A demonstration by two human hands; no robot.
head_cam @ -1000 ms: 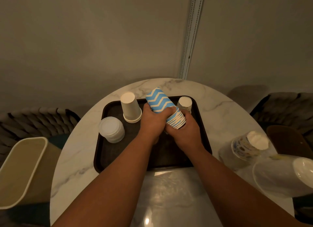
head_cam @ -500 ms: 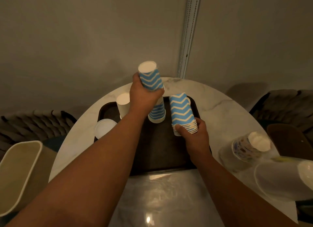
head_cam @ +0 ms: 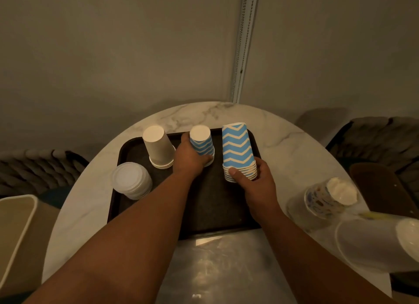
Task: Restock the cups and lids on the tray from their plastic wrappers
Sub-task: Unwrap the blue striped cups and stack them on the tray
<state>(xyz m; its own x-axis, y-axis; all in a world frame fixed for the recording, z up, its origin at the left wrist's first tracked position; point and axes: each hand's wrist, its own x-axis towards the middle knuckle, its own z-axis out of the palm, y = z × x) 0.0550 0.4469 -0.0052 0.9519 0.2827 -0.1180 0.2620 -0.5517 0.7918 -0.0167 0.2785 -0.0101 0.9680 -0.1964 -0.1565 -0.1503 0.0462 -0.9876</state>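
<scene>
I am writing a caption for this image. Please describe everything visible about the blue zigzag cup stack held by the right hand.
The taller zigzag cup stack is a nest of paper-looking cups, blue with cream chevron bands, turned upside down so the many rims bunch at the bottom. It stands nearly upright, leaning slightly, at the far right of the dark tray. The right hand grips its lower rims, thumb in front and fingers behind.

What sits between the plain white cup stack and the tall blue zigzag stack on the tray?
In the head view, a shorter blue zigzag stack, gripped by the left hand.
</scene>
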